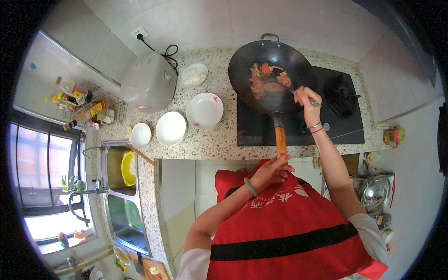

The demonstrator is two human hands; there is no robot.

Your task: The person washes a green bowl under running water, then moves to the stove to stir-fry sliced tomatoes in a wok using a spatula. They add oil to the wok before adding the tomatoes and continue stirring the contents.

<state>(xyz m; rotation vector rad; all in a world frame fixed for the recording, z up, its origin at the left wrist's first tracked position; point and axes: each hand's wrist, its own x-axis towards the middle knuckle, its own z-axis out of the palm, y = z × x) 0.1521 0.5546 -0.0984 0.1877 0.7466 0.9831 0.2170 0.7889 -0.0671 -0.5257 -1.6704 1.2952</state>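
A black wok stands on the black gas stove, its wooden handle pointing toward me. In it lie soft red and orange pieces of food that look like tomato, some with yellowish bits. My right hand is closed around the handle of a metal spatula, whose head reaches into the food and is partly hard to make out. At the near end of the wok handle, my left hand grips the wood, with its fingers partly hidden.
Left of the stove are a white bowl with pink flowers, plainer white bowls, a dish of white food and a rice cooker. Chopsticks lie near the double sink. A second burner is at right.
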